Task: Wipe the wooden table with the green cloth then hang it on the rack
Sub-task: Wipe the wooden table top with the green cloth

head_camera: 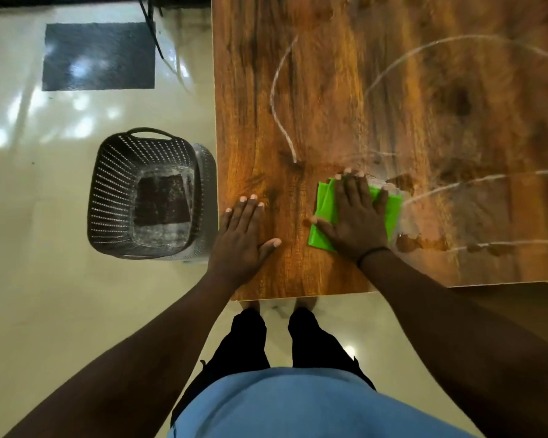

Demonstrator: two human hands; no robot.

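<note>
The folded green cloth (pixel 389 211) lies flat on the wooden table (pixel 329 90) near its front left corner. My right hand (pixel 351 213) presses down on the cloth with straight, spread fingers and covers most of it. My left hand (pixel 242 230) rests flat on the bare wood at the table's left edge, fingers straight. White curved streaks (pixel 280 99) and wet patches (pixel 405 181) mark the tabletop beyond and to the right of the cloth. No rack is in view.
A dark perforated plastic basket (pixel 146 194) stands on the glossy cream floor, just left of the table. A dark mat (pixel 98 56) lies on the floor further back. My legs stand at the table's front edge (pixel 298 297).
</note>
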